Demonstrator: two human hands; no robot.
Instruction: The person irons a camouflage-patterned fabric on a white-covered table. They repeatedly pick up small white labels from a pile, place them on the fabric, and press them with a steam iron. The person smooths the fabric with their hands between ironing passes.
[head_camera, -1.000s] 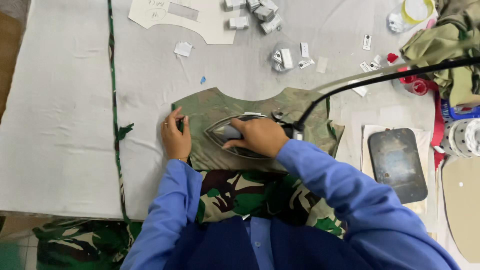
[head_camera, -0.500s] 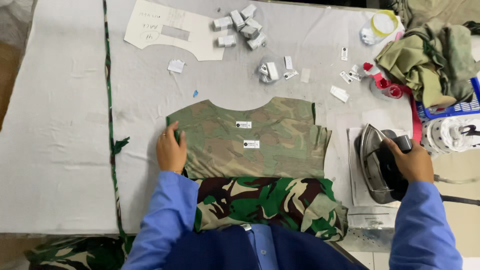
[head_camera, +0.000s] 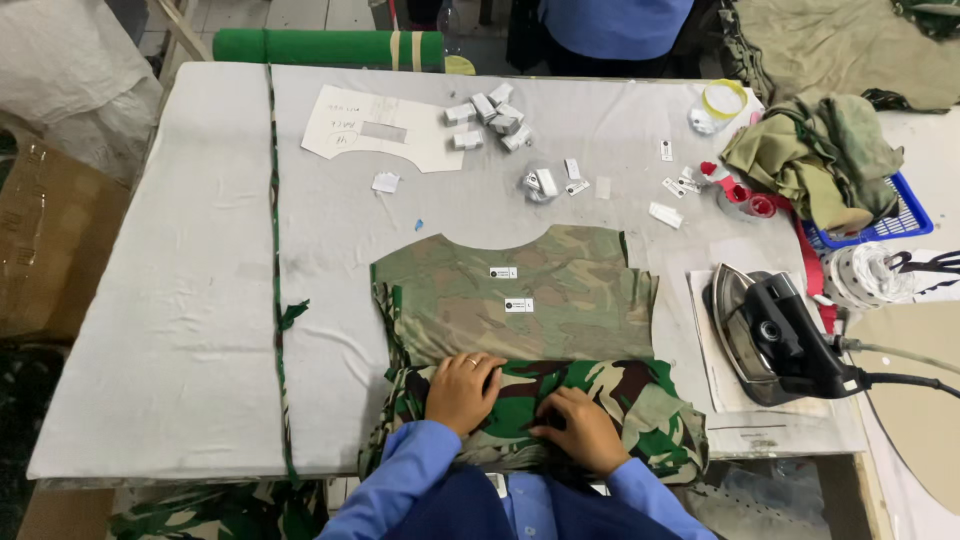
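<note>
Right hand off iron, now flat beside left hand on camouflage cloth; two small white labels on panel.

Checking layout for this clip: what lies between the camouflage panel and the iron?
Head view: only bare grey table cover lies between the camouflage panel and the iron, which rests on a white sheet.

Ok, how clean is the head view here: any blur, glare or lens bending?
Head view: evenly lit, soft shadows, no strong glare on the table; both hands, left and right, and the iron look sharp; the table edges bow slightly outward, a wide-angle effect.
</note>
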